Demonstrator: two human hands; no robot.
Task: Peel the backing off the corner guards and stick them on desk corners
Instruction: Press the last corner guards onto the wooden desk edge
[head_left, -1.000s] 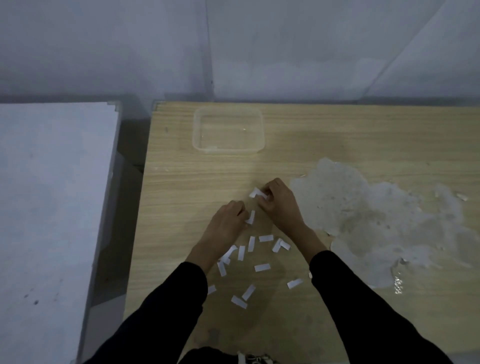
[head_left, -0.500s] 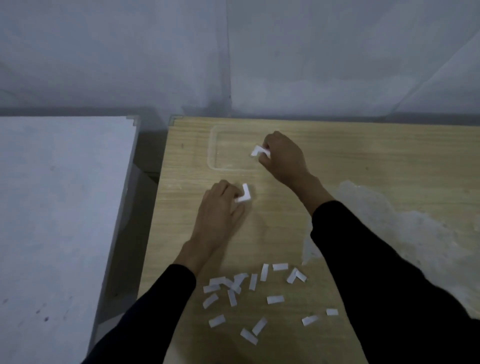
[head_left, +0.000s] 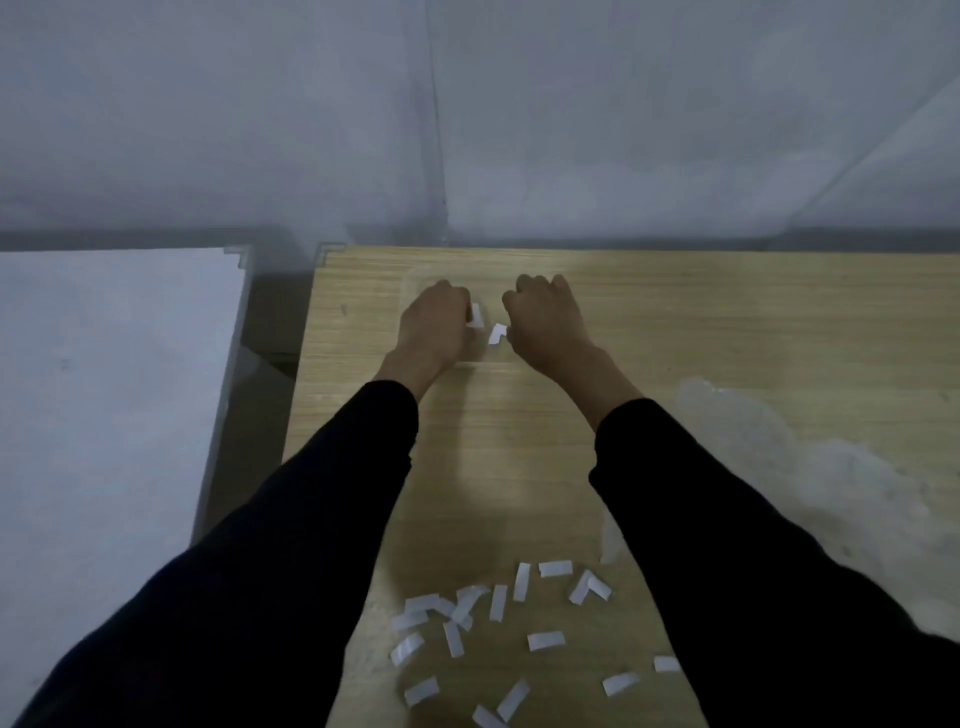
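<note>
Both hands are stretched out over a clear plastic container (head_left: 415, 280) near the far left of the wooden desk (head_left: 727, 322). My left hand (head_left: 436, 325) pinches a small white piece (head_left: 475, 315) at its fingertips. My right hand (head_left: 545, 322) holds a white L-shaped corner guard (head_left: 497, 333) at its thumb side. The two white pieces are a short gap apart above the container. Several white backing strips (head_left: 498, 618) lie scattered on the desk close to me, between my dark sleeves.
A white table (head_left: 104, 415) stands to the left across a dark gap (head_left: 260, 395). A pale, rough patch (head_left: 810, 467) covers the desk surface at the right. The desk's far left corner (head_left: 324, 249) meets a grey wall.
Both hands have moved away from the strip pile to the container at the far left. The left hand came up beside the right, bringing the two white pieces close together.
</note>
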